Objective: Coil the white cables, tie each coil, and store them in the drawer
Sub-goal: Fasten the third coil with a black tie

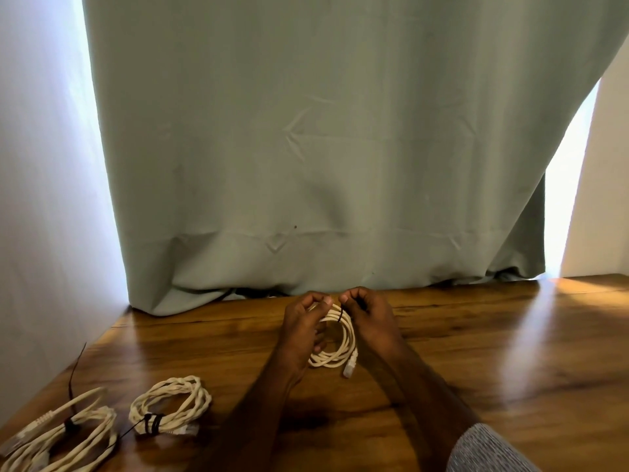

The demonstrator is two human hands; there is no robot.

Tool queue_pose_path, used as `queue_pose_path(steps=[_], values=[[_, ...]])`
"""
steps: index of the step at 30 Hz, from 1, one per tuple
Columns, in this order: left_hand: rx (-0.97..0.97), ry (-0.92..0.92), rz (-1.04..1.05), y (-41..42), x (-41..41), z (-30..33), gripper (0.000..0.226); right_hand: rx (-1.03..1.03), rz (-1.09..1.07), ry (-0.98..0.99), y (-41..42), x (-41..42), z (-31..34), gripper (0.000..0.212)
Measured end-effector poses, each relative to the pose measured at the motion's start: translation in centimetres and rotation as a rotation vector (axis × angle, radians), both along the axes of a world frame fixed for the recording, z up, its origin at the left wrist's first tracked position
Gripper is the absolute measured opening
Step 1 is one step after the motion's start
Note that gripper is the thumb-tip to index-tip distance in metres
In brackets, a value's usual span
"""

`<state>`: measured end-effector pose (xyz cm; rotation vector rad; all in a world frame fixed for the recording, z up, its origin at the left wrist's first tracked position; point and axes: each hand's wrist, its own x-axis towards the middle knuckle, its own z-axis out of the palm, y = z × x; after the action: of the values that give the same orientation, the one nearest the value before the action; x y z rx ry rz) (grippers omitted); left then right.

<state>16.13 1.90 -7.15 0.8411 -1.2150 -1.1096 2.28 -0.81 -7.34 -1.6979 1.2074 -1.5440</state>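
A white cable coil (340, 349) stands tilted on the wooden table (476, 352), its plug end hanging at the lower right. My left hand (304, 321) grips the coil's top left with curled fingers. My right hand (369, 318) pinches a thin black tie (340, 315) wrapped over the coil's top. Two more white coils lie at the front left: one (170, 407) bound with a black tie, another (61, 434) also bound with a black tie whose long tail sticks up. No drawer is in view.
A pale green curtain (323, 148) hangs down to the table's far edge. White walls stand at left and right. The table's left edge runs diagonally near the two tied coils. A grey sleeve (490, 451) shows at the bottom right.
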Motion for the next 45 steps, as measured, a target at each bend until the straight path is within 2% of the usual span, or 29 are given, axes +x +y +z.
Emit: queue_pose_path(steps=[4, 11, 16, 19, 22, 27, 31, 35, 38, 40, 45], values=[[-0.084, -0.135, 0.091, -0.4, -0.4, -0.2, 0.011, -0.079, -0.006, -0.016, 0.3, -0.1, 1.1, 0.012], [-0.067, -0.114, 0.139, -0.4, -0.3, -0.5, 0.015, -0.2, -0.021, 0.069, 0.9, 0.2, 1.1, 0.015], [-0.235, -0.19, 0.196, -0.2, -0.6, -0.3, 0.013, -0.218, -0.011, 0.091, 1.0, 0.3, 1.1, 0.012], [-0.227, -0.176, 0.225, -0.5, -0.7, -0.5, 0.007, -0.225, 0.002, 0.098, 1.0, 0.4, 1.2, 0.011], [-0.22, -0.176, 0.227, -0.5, -0.8, -0.4, 0.013, -0.209, 0.003, 0.096, 1.0, 0.6, 1.2, 0.011], [-0.16, -0.135, 0.203, -0.2, -0.8, -0.4, 0.009, -0.24, -0.029, 0.01, 1.3, 0.5, 1.6, 0.016], [-0.151, -0.156, 0.225, -0.5, -0.6, -0.6, 0.008, -0.228, 0.04, -0.069, 1.6, 0.7, 1.6, 0.013], [-0.096, -0.079, 0.242, -0.4, -0.4, -0.6, 0.008, -0.169, 0.176, -0.134, 1.9, 0.4, 1.4, 0.012], [-0.056, -0.01, 0.252, -0.4, -0.3, -0.7, 0.006, -0.104, 0.27, -0.166, 2.4, 0.2, 1.1, 0.026], [-0.047, -0.008, 0.263, -0.4, -0.2, -0.8, 0.006, -0.069, 0.303, -0.168, 2.5, 0.1, 1.0, 0.028], [-0.032, 0.006, 0.259, -0.8, 0.1, -1.0, 0.006, -0.041, 0.29, -0.126, 3.0, 0.2, 1.0, 0.017]])
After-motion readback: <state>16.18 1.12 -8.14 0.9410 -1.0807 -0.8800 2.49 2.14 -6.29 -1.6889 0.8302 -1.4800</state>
